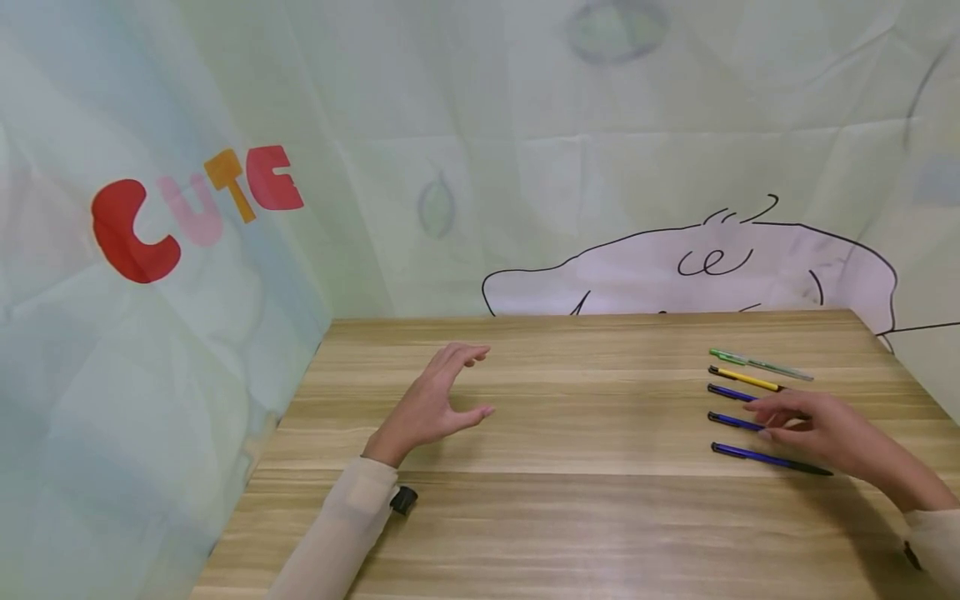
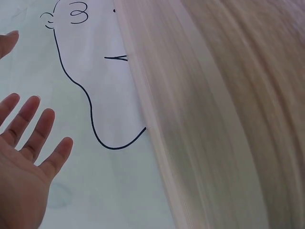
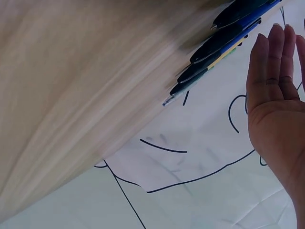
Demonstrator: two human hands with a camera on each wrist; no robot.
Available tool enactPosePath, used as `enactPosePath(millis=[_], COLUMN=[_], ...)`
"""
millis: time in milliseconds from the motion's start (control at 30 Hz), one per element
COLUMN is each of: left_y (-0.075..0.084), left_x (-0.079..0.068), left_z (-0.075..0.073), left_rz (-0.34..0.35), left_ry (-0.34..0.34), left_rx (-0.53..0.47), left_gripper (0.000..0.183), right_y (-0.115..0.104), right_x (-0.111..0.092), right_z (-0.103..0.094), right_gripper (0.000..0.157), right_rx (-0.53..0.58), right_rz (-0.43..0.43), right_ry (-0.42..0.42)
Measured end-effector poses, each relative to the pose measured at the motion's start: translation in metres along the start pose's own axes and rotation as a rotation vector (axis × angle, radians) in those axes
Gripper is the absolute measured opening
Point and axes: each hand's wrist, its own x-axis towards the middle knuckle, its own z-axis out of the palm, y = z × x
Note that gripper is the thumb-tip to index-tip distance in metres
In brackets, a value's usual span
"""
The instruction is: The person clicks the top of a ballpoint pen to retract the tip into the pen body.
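Note:
Several pens lie in a column at the right of the table in the head view. From far to near come a green pen [image 1: 761,365] with a clear barrel, a yellow pen [image 1: 746,379] and three blue pens, the nearest blue pen [image 1: 768,457] in full sight. My right hand [image 1: 821,429] hovers over the blue ones, hiding parts of two; the right wrist view shows its fingers fairly straight, holding nothing. Dark pen ends [image 3: 217,45] point toward that camera. Over the table's left half, my left hand [image 1: 427,404] is raised with thumb and fingers spread apart, holding nothing.
The wood-grain table [image 1: 555,517] meets a pale printed cloth [image 1: 390,108] at its back and left. Coloured letters stand on the cloth's left part, and a white line-drawn figure [image 1: 630,267] shows behind the back edge. A small black piece [image 1: 403,500] is at the left cuff.

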Motion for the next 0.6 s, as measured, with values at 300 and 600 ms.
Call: enactPosePath(millis=[300,600], left_y=[0.0,0.001], left_x=[0.0,-0.001], left_z=[-0.001,0.0], left_rz=[0.007,0.001], left_ry=[0.005,-0.002], left_rx=[-0.002,0.0], left_gripper=[0.08,0.079], right_y=[-0.007,-0.002], right_x=[-0.009,-0.011], right_z=[0.005,0.012], right_gripper=[0.035,0.036], right_rx=[0.132,0.179], right_rz=[-0.022,-0.1], right_ry=[0.007,-0.049])
